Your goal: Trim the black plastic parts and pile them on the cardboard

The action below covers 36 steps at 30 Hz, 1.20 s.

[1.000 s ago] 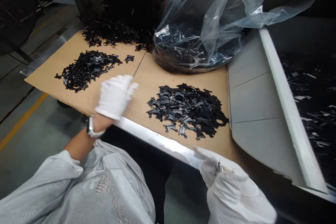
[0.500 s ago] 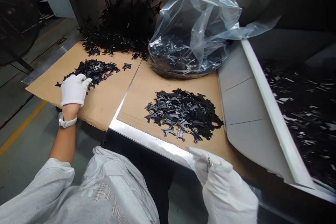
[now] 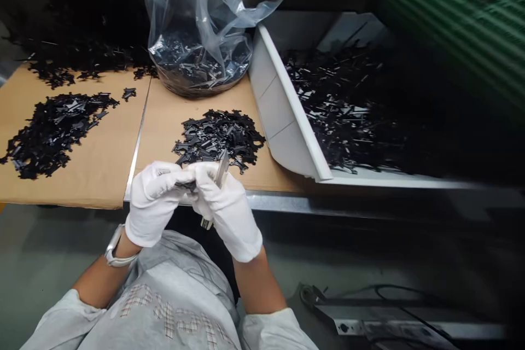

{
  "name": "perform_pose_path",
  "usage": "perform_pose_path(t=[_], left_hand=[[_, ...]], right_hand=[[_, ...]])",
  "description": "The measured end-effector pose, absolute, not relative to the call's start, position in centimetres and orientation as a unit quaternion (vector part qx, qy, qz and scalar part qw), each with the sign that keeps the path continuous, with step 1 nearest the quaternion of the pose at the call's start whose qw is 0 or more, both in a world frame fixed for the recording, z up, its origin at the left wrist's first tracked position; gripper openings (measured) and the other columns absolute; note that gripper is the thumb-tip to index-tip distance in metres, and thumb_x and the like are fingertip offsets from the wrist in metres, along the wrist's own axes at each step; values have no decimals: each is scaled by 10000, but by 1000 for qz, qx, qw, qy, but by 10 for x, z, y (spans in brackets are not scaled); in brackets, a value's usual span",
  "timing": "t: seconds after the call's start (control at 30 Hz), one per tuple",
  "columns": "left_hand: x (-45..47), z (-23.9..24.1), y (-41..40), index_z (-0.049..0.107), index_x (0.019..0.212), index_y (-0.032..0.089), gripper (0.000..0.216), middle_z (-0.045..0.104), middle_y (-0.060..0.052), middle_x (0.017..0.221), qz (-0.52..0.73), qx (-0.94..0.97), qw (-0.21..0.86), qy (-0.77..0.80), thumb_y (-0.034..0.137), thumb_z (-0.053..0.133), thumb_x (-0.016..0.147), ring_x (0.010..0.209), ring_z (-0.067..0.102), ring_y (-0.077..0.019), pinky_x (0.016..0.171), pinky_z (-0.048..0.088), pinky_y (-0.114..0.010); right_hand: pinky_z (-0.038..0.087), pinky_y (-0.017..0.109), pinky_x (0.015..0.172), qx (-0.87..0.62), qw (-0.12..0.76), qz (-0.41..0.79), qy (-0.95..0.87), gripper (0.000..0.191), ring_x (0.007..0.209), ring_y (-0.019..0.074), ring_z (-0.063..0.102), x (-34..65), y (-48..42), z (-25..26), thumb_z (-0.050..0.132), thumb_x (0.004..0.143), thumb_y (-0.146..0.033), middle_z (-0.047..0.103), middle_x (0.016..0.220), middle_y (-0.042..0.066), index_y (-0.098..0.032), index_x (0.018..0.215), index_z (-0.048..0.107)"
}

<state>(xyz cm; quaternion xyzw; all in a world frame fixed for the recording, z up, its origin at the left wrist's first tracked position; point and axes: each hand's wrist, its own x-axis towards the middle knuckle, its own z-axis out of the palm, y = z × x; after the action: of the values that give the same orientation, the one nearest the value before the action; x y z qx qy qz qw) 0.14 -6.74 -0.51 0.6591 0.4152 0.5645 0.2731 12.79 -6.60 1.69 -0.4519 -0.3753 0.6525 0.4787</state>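
Centrally, the left hand (image 3: 151, 203) pinches a small black part (image 3: 185, 185) lying crosswise; the right hand (image 3: 227, 205), touching it, grips a near-upright metal tool (image 3: 222, 167).

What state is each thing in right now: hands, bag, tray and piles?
left hand, gloved, closed on a black part.
right hand, gloved, gripping a metal tool.
plastic bag, open-topped, partly filled.
white tray, holding loose pieces.
near pile, loose on cardboard.
left pile, loose, spread out.
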Motion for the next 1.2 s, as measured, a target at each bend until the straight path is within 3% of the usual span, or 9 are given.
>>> perform_pose_path(t=[0.13, 0.2, 0.27, 0.33, 0.43, 0.53, 0.63, 0.87, 1.2], left_hand=[[-1, 1, -68, 664, 921, 196, 268, 685, -44, 858, 519, 578, 476, 413, 436, 679, 804, 749, 646, -142, 677, 529, -244], [-3, 3, -68, 623, 895, 191, 421, 642, -33, 766, 455, 529, 581, 419, 590, 494, 868, 667, 604, -135, 626, 505, -253], [-2, 6, -67, 587, 768, 184, 501, 566, -16, 635, 356, 545, 636, 415, 590, 338, 924, 577, 530, -127, 604, 475, -267], [0, 9, -67, 525, 638, 189, 489, 505, -9, 566, 301, 584, 636, 404, 522, 336, 942, 548, 479, -131, 612, 462, -284], [6, 16, -69, 461, 588, 205, 455, 454, 0, 559, 321, 596, 607, 417, 441, 337, 957, 552, 439, -132, 634, 454, -291], [12, 23, -75, 466, 639, 217, 400, 465, 1, 578, 341, 571, 607, 436, 414, 337, 962, 540, 438, -131, 615, 460, -286], [18, 30, -83, 459, 683, 222, 368, 468, 6, 589, 358, 543, 625, 431, 439, 348, 958, 523, 438, -124, 558, 456, -268], [27, 37, -98, 440, 632, 205, 448, 427, 23, 518, 373, 479, 686, 401, 509, 358, 950, 445, 378, -91, 428, 357, -237], [22, 42, -107, 513, 709, 224, 423, 544, -6, 557, 346, 531, 664, 397, 537, 353, 944, 479, 513, -132, 493, 462, -276]], right_hand=[[358, 182, 384, -490, 515, 572, -410, 351, 412, 52, 411, 145, -70, 12, 656, 787, -534, 539, 552, -51, -184, 783, 628], [456, 211, 474, -485, 515, 519, -480, 316, 491, 81, 512, 152, -71, 11, 630, 821, -493, 599, 624, -22, -188, 741, 616], [534, 264, 635, -460, 499, 460, -572, 289, 633, 128, 614, 157, -72, 9, 607, 849, -454, 656, 711, 11, -194, 724, 622], [550, 311, 762, -439, 471, 408, -647, 283, 772, 172, 667, 162, -74, 9, 605, 850, -475, 707, 838, 43, -199, 838, 668], [547, 330, 791, -429, 442, 343, -709, 568, 834, 203, 684, 169, -80, 11, 518, 843, -639, 729, 953, 73, -204, 1192, 630], [527, 286, 686, -429, 421, 246, -761, 634, 685, 175, 665, 173, -86, 15, 394, 916, -613, 731, 769, 48, -178, 1361, 514], [503, 251, 640, -411, 414, 177, -793, 550, 589, 150, 632, 172, -87, 20, 421, 960, -481, 701, 630, 5, -173, 1414, 448], [518, 246, 622, -379, 424, 144, -810, 521, 508, 136, 574, 173, -88, 29, 384, 978, -437, 730, 729, 29, -210, 1447, 404], [522, 269, 663, -324, 441, 185, -816, 492, 544, 138, 613, 176, -91, 36, 398, 984, -377, 664, 633, -20, -223, 1450, 362]])
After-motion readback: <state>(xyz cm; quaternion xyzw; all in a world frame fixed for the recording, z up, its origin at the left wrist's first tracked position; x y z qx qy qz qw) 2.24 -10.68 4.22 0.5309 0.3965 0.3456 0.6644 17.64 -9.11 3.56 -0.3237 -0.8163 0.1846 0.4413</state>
